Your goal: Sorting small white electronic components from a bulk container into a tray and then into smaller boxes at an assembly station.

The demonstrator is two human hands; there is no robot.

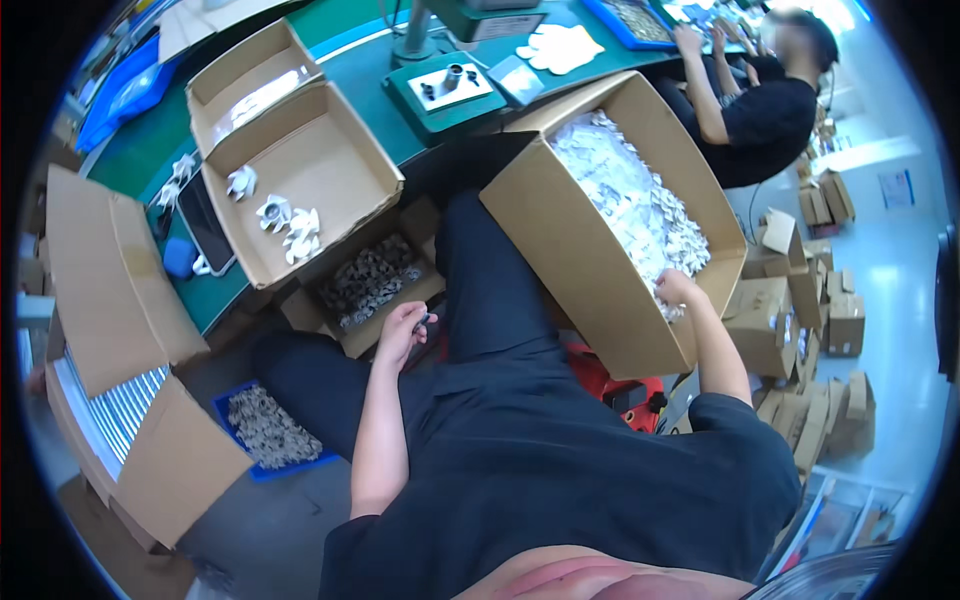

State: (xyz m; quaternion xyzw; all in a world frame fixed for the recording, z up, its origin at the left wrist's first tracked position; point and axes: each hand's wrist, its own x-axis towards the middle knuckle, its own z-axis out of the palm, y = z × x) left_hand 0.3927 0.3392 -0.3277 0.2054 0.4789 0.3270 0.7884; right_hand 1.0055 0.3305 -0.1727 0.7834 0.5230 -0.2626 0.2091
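My left hand [402, 337] is raised over my lap, its fingers closed on a small dark piece [427, 320] that looks like a short rod. To the right, my right hand [677, 288] dips into a large cardboard box [560, 235] tilted beside my leg. Many small white parts [683, 235] fill that box, partly under clear plastic bags [605, 165]. The right fingers curl down among the parts, and what they pinch is hidden. On the bench, a shallower open carton [340, 165] holds several white star-shaped parts [273, 212].
A green bench fixture [445, 100] carries a small upright metal cylinder. White gloves [560, 48] lie behind it. Below are a carton of dark grey parts [370, 280] and a blue bin [265, 430] of grey pieces. A co-worker [770, 120] sits at the far right.
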